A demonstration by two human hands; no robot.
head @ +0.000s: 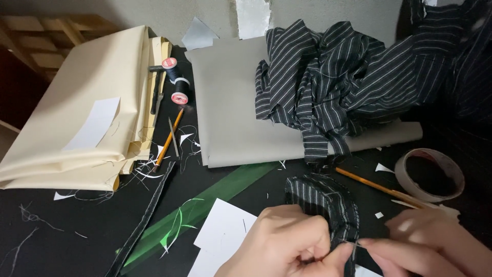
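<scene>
Fingertips of the left hand (284,241) pressed together, pinching the lower edge of a small curved striped fabric piece (323,202). Fingers of the right hand (435,243) pinched too, on a thin needle-like tool (354,247) at the same edge, just beside the left thumb. Striped piece flat on the black table (61,231), arching up and away from both hands.

Relative to that striped piece: white paper sheet (223,236) just to its left, partly under the left hand; green strip (205,205) beyond the paper, running diagonally. Orange pencil (379,187) just to its right, tape roll (429,174) farther right. Heap of striped cloth (328,82) above it, resting on a folded grey fabric (230,102). Well up and left, two thread spools (175,82), a second pencil (169,138), and a folded cream fabric (87,107) with a white slip on top.
</scene>
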